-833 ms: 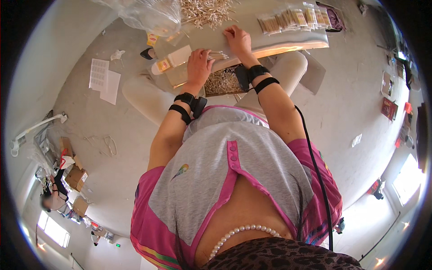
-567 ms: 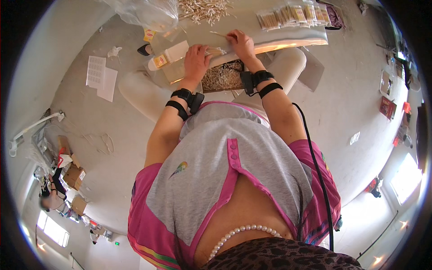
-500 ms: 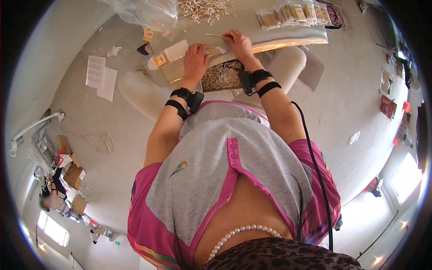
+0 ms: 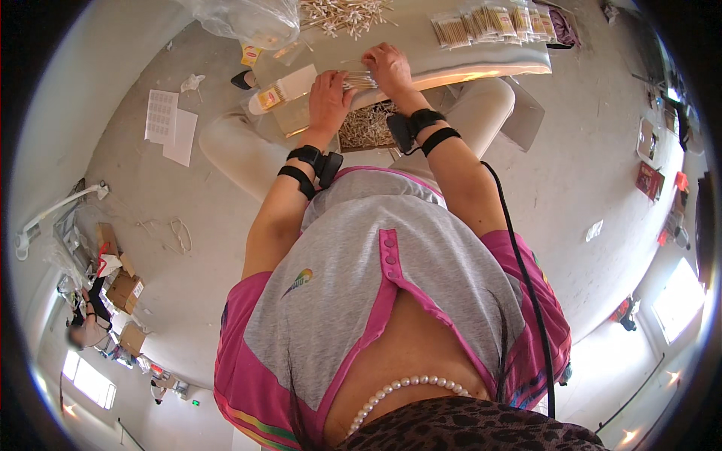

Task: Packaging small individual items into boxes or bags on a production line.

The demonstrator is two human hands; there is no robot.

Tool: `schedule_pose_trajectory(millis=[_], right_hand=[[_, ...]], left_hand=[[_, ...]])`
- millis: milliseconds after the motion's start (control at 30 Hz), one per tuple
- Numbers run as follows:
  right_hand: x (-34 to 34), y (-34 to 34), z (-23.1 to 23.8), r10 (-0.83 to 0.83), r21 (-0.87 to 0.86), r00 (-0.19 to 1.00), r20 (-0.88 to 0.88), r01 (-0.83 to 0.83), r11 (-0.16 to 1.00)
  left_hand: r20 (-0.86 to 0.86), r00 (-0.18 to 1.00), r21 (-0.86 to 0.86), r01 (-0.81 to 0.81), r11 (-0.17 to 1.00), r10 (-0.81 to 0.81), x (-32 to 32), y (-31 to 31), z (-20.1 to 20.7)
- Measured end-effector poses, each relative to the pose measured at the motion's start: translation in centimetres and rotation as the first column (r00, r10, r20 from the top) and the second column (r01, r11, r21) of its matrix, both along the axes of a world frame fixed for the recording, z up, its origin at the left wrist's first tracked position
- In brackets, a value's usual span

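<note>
A small bundle of cotton swabs lies on the near part of the table, between my two hands. My left hand is closed on its left end, with thumb and fingers around the sticks. Curled over the right side of the bundle is my right hand, its fingertips pinched. A single swab, faint and partly hidden, seems to poke out to the left of those fingertips. Beside my left hand lies a clear packet of swabs with a yellow label, on a pale card.
A loose heap of swabs lies at the table's far side, next to a clear plastic bag. Several filled packets are lined up at the far right. Below the table edge, between my knees, stands a box of swabs.
My right hand has moved slightly left and down, closer to the bundle and my left hand. The single swab it held out to the left shows less clearly. My left hand stays nearly still.
</note>
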State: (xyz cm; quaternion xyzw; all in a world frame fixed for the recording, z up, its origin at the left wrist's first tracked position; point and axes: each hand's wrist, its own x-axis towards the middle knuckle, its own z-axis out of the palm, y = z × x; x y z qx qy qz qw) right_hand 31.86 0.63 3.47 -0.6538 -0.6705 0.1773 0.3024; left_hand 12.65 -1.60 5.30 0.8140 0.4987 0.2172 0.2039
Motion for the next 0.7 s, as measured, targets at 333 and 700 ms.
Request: schedule_pose_trajectory(millis=[333,700], right_hand=[[-2.1,3.3,1.1,-0.434,-0.172,0.891,-0.134,0.411,0.895],[-1.2,4.6,1.2,-0.380,-0.312,0.907,-0.183,0.313,0.897]], left_hand=[[0.012,1.000,-0.012,-0.002,1.000,0.002,0.1,0.3,0.2],[0.029,1.000,0.043,-0.010,0.999,0.009,0.0,0.3,0.4]])
